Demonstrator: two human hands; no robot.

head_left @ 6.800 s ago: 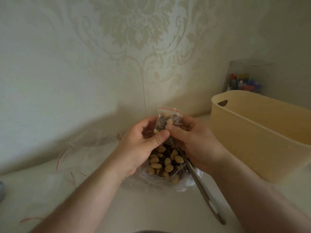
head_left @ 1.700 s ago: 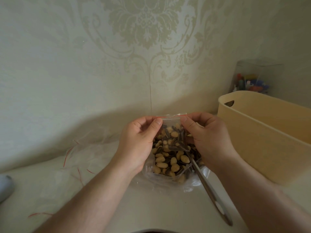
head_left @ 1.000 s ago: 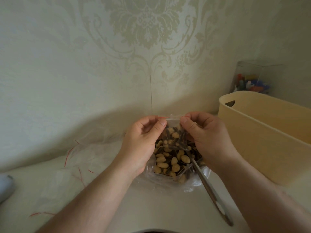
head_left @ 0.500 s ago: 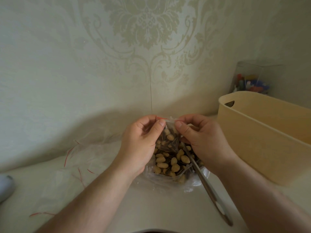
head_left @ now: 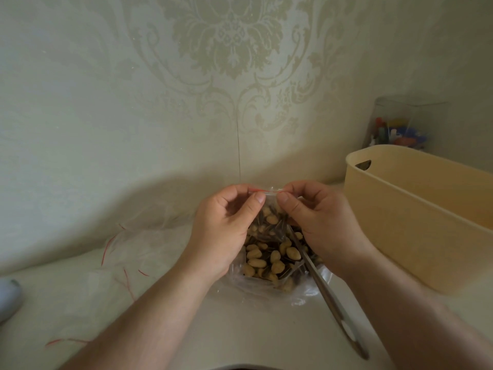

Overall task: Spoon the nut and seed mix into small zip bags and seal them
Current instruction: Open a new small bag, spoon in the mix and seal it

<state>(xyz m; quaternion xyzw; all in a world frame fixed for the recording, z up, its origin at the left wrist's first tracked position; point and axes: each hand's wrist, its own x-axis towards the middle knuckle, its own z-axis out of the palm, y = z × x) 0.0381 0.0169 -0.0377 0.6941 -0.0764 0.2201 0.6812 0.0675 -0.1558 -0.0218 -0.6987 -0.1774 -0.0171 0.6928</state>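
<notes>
- Worktop (head_left: 240, 329): pale, against the wall.
- On it: large clear bag of nut mix (head_left: 269, 263), spoon (head_left: 336, 313), beige tub (head_left: 416, 222), loose empty zip bags (head_left: 120, 252).

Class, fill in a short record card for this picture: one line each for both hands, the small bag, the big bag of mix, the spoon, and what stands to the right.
left hand: pinches the top edge of the small zip bag
right hand: pinches the same edge, close beside the left
small zip bag: holds nuts and seeds, red strip on top
large bag of mix: open on the table, under the hands
spoon: metal, bowl end in the large bag, handle toward the person
right side: beige tub, clear container behind it
</notes>
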